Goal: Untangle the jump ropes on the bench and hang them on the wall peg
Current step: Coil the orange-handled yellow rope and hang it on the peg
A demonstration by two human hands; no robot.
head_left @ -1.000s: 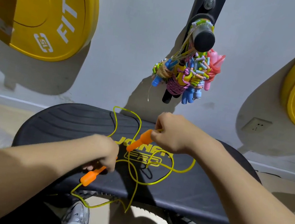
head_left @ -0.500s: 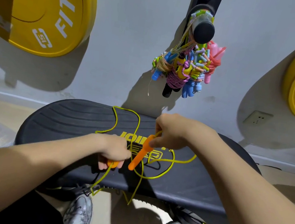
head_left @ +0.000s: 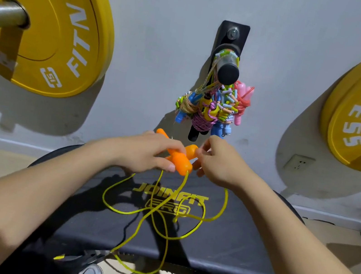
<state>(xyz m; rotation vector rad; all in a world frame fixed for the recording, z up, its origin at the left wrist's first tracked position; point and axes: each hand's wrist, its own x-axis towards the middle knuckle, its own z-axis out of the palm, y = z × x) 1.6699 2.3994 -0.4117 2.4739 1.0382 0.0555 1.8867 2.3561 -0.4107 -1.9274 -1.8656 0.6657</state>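
Head view: both hands are raised above the black surface (head_left: pixel 239 249), below the peg (head_left: pixel 228 73). Left hand (head_left: pixel 148 153) has its grip closed round the orange handles (head_left: pixel 180 160); right hand (head_left: pixel 220 165) pinches them at the tip. Yellow rope (head_left: pixel 154 214) hangs in loose tangled loops onto the surface, near a bundle of ropes (head_left: pixel 213 108) hanging off the peg.

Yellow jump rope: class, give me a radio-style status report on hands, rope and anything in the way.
Left hand grips both orange handles; right hand at them. Yellow jump rope looped, crossing on bench. Wall peg crowded with hung ropes.
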